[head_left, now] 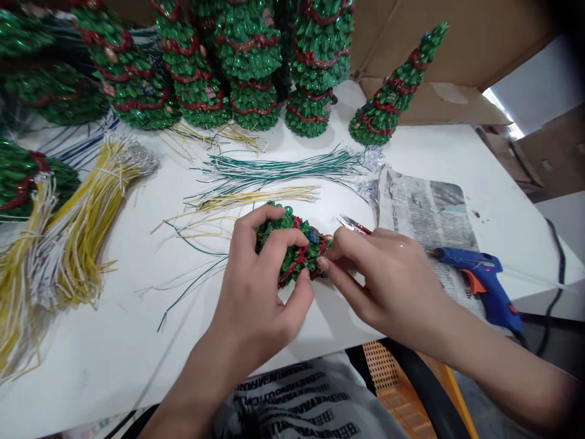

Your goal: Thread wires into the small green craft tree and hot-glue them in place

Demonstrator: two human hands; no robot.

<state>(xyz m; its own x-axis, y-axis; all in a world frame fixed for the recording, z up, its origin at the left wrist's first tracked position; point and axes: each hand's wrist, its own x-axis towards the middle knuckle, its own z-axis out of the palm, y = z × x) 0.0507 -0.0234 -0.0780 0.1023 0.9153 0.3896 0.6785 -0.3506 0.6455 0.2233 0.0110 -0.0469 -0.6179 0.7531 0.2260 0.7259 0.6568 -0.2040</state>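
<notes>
A small green Christmas tree ornament (292,241) with red garlands lies on its side in front of me. My left hand (269,262) grips it, its fingers curled over the top and the thumb at the near side. At the ornament's right part, the thumb and forefinger of my right hand (379,274) are pinched together; what is between them is too small to make out. A pointed metal tool with a red handle (354,224) sticks out behind my right hand; whether it is held or lying down is hidden. Thin green and white wires (196,280) trail leftward from the ornament.
Larger decorated trees (256,61) line the back, with one smaller tree (388,91) to the right. Green wires (283,166), yellow wires (260,196) and a thick yellow-white wire bundle (86,225) lie around. A blue glue gun (487,274) rests on newspaper (411,201).
</notes>
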